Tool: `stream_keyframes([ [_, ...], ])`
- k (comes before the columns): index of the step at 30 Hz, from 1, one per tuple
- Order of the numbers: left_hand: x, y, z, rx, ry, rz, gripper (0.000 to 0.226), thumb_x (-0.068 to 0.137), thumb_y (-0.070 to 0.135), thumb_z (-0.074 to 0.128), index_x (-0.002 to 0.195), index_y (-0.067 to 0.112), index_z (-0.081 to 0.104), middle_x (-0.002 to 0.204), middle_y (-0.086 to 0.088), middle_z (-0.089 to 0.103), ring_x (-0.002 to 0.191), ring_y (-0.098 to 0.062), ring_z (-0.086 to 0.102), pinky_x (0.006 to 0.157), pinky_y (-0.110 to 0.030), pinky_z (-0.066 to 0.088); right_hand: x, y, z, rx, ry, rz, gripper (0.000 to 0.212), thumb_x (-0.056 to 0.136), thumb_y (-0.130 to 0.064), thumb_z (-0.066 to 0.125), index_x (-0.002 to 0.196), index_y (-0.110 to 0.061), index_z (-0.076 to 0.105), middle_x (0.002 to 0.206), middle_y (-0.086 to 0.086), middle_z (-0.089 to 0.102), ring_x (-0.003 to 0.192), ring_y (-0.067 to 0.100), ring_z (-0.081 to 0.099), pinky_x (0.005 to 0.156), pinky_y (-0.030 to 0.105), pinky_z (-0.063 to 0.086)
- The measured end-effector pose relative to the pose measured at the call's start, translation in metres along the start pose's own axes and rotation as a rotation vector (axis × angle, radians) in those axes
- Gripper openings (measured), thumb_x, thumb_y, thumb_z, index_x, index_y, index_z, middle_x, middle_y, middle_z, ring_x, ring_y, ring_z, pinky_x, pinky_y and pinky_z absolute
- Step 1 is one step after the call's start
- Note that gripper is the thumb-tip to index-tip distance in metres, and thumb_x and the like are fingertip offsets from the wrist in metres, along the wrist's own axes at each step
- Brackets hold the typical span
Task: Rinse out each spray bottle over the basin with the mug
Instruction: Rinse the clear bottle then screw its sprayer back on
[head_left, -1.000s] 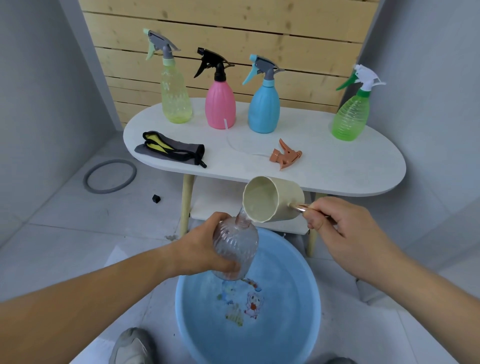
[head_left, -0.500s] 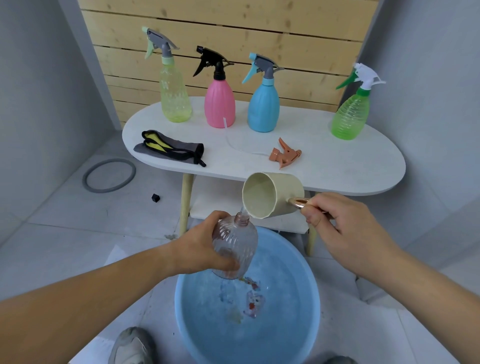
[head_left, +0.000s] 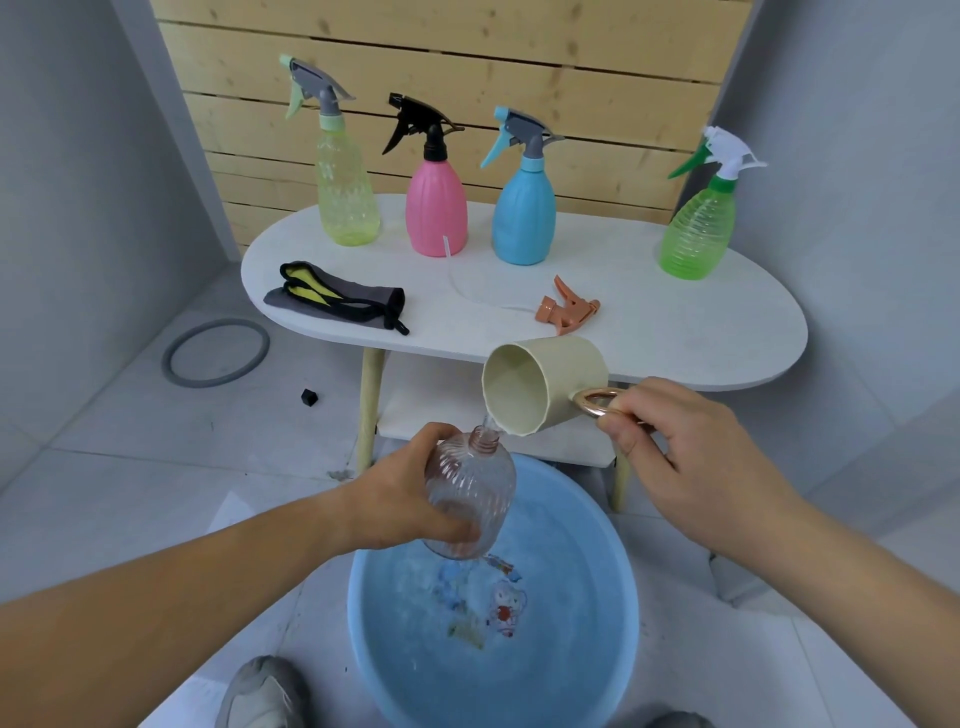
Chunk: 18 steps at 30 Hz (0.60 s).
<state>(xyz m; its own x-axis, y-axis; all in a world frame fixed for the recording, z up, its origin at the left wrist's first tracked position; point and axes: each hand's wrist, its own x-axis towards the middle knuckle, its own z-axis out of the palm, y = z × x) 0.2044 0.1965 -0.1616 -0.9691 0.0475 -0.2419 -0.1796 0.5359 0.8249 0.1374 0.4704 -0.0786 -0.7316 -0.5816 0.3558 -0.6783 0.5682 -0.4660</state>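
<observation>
My left hand (head_left: 400, 493) grips a clear ribbed spray bottle (head_left: 475, 493) with no cap, held upright over the blue basin (head_left: 618, 613). My right hand (head_left: 685, 452) holds the cream mug (head_left: 545, 384) by its gold handle, tipped on its side above the bottle. A thin stream of water runs from the mug's rim into the bottle's neck. The bottle's orange spray head (head_left: 566, 310) lies on the white table (head_left: 701, 332). Behind it stand a yellow bottle (head_left: 345, 197), a pink bottle (head_left: 435, 208), a blue bottle (head_left: 523, 215) and a green bottle (head_left: 698, 234).
A grey and yellow cloth pouch (head_left: 337, 300) lies on the table's left end. On the floor at left are a grey ring (head_left: 215, 352) and a small black cube (head_left: 309, 397). My shoe (head_left: 262, 693) is beside the basin. A lower shelf sits under the table.
The mug has tipped a little further and risen slightly, and the pour continues into the bottle. The water in the basin has become rippled. The bottle stays in place.
</observation>
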Motion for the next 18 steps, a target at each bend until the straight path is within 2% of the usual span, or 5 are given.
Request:
stream_keyframes([
  [3, 0.0000, -0.0005, 0.0002, 0.010, 0.002, -0.001, 0.091, 0.066, 0.029, 0.095, 0.137, 0.033, 0.039, 0.117, 0.012, 0.061, 0.110, -0.005, 0.061, 0.088, -0.018, 0.055, 0.0002, 0.0004, 0.0002, -0.006, 0.002, -0.005, 0.034, 0.095, -0.047, 0.038, 0.081, -0.022, 0.056, 0.074, -0.009, 0.050, 0.075, 0.012, 0.049, 0.065, 0.025, 0.039],
  [7, 0.0005, -0.0012, 0.0002, 0.034, 0.004, 0.001, 0.092, 0.065, 0.033, 0.095, 0.137, 0.032, 0.039, 0.116, 0.012, 0.061, 0.110, -0.005, 0.060, 0.093, -0.025, 0.055, 0.0001, 0.0004, 0.0001, -0.014, 0.016, -0.019, 0.032, 0.095, -0.044, 0.041, 0.080, -0.021, 0.056, 0.074, -0.010, 0.047, 0.076, 0.009, 0.048, 0.066, 0.016, 0.035],
  [12, 0.0002, -0.0005, 0.0003, 0.038, 0.005, 0.006, 0.090, 0.066, 0.030, 0.095, 0.136, 0.033, 0.038, 0.116, 0.013, 0.060, 0.108, -0.006, 0.061, 0.084, -0.016, 0.054, 0.0001, 0.0004, 0.0005, -0.020, 0.016, -0.041, 0.020, 0.097, -0.034, 0.048, 0.080, -0.024, 0.055, 0.075, -0.016, 0.045, 0.078, 0.005, 0.048, 0.069, 0.012, 0.034],
  [15, 0.0002, -0.0001, 0.0008, 0.029, 0.006, 0.004, 0.089, 0.066, 0.027, 0.095, 0.136, 0.033, 0.039, 0.116, 0.012, 0.061, 0.110, -0.006, 0.061, 0.088, -0.021, 0.056, 0.0006, -0.0008, 0.0008, -0.032, 0.028, -0.074, 0.014, 0.096, -0.029, 0.051, 0.083, -0.028, 0.055, 0.077, -0.022, 0.042, 0.078, 0.000, 0.046, 0.071, 0.009, 0.033],
  [18, 0.0003, -0.0004, 0.0013, 0.023, 0.004, 0.005, 0.090, 0.066, 0.027, 0.095, 0.135, 0.034, 0.038, 0.116, 0.013, 0.061, 0.110, -0.003, 0.060, 0.086, -0.017, 0.054, 0.0005, -0.0012, 0.0004, -0.049, 0.029, -0.103, 0.012, 0.096, -0.027, 0.052, 0.085, -0.033, 0.053, 0.079, -0.026, 0.041, 0.080, -0.002, 0.045, 0.074, 0.007, 0.033],
])
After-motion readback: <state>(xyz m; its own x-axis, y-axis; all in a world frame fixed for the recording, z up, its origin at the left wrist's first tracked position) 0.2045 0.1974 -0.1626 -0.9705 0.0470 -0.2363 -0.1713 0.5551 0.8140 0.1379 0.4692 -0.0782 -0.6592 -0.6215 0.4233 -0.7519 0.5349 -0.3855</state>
